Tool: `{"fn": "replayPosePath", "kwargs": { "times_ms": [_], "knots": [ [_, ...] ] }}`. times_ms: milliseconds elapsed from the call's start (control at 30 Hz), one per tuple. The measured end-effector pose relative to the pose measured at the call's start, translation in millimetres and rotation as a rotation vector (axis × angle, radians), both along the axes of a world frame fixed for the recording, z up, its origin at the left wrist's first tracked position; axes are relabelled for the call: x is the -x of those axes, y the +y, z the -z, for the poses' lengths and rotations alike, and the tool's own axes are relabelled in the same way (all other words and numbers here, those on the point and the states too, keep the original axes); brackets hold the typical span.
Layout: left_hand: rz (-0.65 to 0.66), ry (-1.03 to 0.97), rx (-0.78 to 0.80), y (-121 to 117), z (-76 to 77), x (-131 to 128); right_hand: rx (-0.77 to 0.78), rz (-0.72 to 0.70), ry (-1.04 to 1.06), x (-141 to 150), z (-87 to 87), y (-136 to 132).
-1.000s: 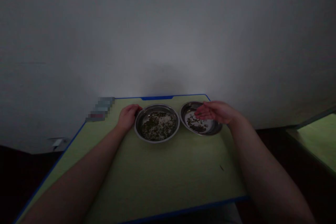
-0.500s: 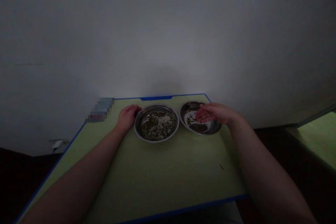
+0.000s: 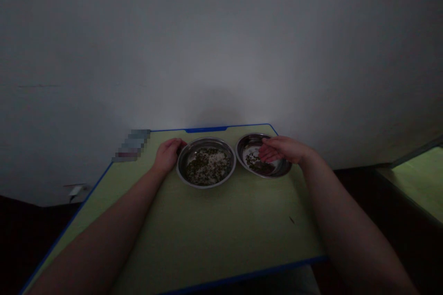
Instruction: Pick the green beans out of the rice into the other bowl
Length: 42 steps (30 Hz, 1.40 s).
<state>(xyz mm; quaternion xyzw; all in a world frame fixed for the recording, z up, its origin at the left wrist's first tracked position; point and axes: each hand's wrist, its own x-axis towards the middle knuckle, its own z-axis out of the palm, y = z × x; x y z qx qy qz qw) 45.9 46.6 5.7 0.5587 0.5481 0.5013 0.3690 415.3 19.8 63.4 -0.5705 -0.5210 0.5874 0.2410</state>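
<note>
A round metal bowl [image 3: 206, 185] holds white rice-like grains mixed with small green beans. My left hand [image 3: 168, 154] is at its left edge, fingers curled against the rim; the fingertips are partly hidden. To the right, touching or nearly touching it, stands a second metal bowl [image 3: 241, 158] with green beans scattered over its base and a darker cluster near the front. Above that bowl's right side hovers my right hand [image 3: 277, 148], fingers stretched out and tilted toward the inside. I see nothing held in it.
Both bowls stand on a light green table [image 3: 207, 230] with blue edging, set against a grey wall [image 3: 221, 46]. A blurred-out flat item [image 3: 133, 146] lies at the back left corner. Near the right side is a small dark sliver [image 3: 291, 220]. A white plug [image 3: 76, 190] sits low at left.
More green beans show below my right hand in the right bowl, which has barely moved. My left hand and the left bowl stay in place.
</note>
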Motion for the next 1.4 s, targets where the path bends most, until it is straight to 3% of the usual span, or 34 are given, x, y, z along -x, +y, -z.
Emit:
{"fn": "replayPosePath", "kwargs": {
  "times_ms": [333,567,833,1000,1233,1400],
  "knots": [
    [0.000,0.034,-0.016,-1,-0.2,0,-0.058,-0.024,-0.086,2,-4.5,-4],
    [-0.008,0.021,-0.018,1,2.7,1,-0.102,-0.060,-0.058,-4,4.2,3],
    [-0.015,0.011,0.006,-3,-4.2,-3,-0.298,-0.046,-0.039,9,0.5,2],
    [-0.012,0.009,0.014,-3,-4.5,-5,-0.464,-0.183,-0.086,49,-3.4,7],
    [-0.003,0.005,-0.026,0,1.1,-2,-0.800,-0.626,-0.583,143,-13.6,19],
    [0.003,-0.003,-0.042,0,2.1,-3,-0.990,-0.853,-0.819,191,-8.2,26]
  ]
}}
